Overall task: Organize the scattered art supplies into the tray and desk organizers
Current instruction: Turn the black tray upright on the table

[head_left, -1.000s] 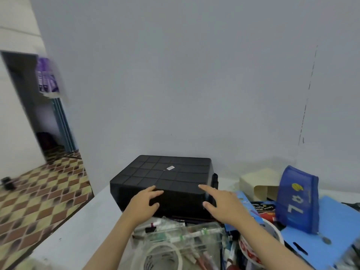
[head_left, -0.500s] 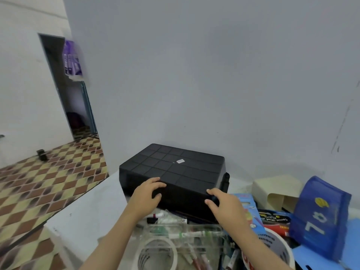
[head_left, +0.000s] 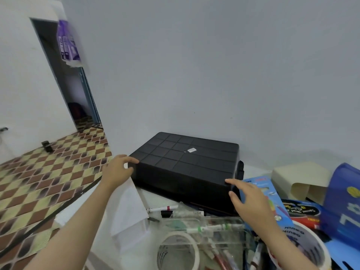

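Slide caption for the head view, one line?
Left hand grips, right hand touches, near corners of the black tray.

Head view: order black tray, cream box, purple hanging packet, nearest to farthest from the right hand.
1. black tray: touching the right hand.
2. cream box: right, by the wall.
3. purple packet: far left, at the doorway.

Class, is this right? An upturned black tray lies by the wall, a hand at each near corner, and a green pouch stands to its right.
No: the head view shows the pouch is blue, not green. The black tray, upturned, with the left hand and right hand at its near corners, is as stated.
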Action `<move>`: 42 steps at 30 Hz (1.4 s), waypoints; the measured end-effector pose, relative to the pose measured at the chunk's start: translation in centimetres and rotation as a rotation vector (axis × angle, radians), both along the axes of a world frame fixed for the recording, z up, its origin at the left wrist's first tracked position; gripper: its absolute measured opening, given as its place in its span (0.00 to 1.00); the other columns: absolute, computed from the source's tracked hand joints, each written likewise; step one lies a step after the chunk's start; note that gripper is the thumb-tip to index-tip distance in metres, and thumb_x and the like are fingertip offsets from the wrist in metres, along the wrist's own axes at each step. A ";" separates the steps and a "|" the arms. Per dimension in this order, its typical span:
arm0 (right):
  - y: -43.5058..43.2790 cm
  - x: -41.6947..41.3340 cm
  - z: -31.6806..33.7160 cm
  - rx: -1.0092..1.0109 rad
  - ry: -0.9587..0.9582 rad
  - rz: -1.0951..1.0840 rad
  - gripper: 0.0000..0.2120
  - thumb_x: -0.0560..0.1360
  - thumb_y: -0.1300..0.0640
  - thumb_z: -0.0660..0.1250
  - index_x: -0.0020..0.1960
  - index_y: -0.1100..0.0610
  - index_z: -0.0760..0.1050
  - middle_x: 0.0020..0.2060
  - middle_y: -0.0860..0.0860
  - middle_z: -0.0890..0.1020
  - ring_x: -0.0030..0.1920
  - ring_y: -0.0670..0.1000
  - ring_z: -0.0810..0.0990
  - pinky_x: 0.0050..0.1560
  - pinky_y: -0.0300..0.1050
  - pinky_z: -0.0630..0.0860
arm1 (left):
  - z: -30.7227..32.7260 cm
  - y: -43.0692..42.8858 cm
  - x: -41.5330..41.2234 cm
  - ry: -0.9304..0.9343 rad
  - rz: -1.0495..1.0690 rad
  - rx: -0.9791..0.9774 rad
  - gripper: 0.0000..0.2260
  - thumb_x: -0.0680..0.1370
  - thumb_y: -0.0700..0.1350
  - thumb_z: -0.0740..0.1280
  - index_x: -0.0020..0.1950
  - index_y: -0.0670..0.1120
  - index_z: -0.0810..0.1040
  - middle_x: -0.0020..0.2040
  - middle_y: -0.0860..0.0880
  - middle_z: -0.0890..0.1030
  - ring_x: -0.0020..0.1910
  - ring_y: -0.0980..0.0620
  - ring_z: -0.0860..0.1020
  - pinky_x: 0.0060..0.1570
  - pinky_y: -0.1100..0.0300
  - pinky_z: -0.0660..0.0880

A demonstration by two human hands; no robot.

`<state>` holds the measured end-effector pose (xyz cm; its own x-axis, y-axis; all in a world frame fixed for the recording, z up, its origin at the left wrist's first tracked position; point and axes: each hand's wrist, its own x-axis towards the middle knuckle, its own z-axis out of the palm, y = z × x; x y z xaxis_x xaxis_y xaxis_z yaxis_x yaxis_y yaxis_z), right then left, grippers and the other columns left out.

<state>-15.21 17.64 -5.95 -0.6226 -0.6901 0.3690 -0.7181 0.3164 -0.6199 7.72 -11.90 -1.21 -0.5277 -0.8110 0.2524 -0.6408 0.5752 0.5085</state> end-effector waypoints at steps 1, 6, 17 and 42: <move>-0.1 0.2 -0.1 0.015 -0.006 -0.011 0.18 0.77 0.53 0.64 0.66 0.43 0.71 0.51 0.40 0.76 0.51 0.38 0.68 0.46 0.30 0.64 | 0.0 -0.8 0.4 0.057 -0.031 0.050 0.18 0.74 0.35 0.64 0.54 0.57 0.78 0.64 0.48 0.76 0.66 0.46 0.70 0.66 0.43 0.66; -1.5 1.2 -0.5 0.097 -0.083 -0.104 0.26 0.77 0.48 0.64 0.72 0.39 0.60 0.40 0.43 0.75 0.35 0.39 0.69 0.34 0.34 0.65 | -0.5 -4.5 1.1 0.116 -0.105 0.270 0.26 0.75 0.35 0.67 0.71 0.52 0.69 0.69 0.44 0.71 0.66 0.41 0.70 0.66 0.49 0.66; -2.5 2.6 -0.5 -0.011 -0.131 -0.162 0.30 0.77 0.52 0.66 0.65 0.27 0.53 0.59 0.52 0.80 0.58 0.52 0.79 0.51 0.54 0.78 | -2.5 -8.1 0.0 0.163 -0.166 0.229 0.35 0.73 0.40 0.72 0.72 0.61 0.59 0.49 0.48 0.79 0.50 0.48 0.77 0.50 0.55 0.72; -2.9 5.1 2.9 -0.043 -0.140 -0.259 0.30 0.73 0.58 0.69 0.65 0.36 0.57 0.51 0.41 0.81 0.54 0.42 0.79 0.50 0.42 0.76 | -3.3 -8.7 -0.1 0.417 -0.355 0.067 0.35 0.68 0.39 0.76 0.66 0.58 0.60 0.54 0.52 0.77 0.55 0.54 0.74 0.55 0.58 0.68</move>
<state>-10.09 14.76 -3.00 -0.8226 -0.4875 0.2926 -0.5237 0.4492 -0.7239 7.66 -20.59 -4.55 -0.6380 -0.6231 0.4525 -0.1501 0.6770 0.7205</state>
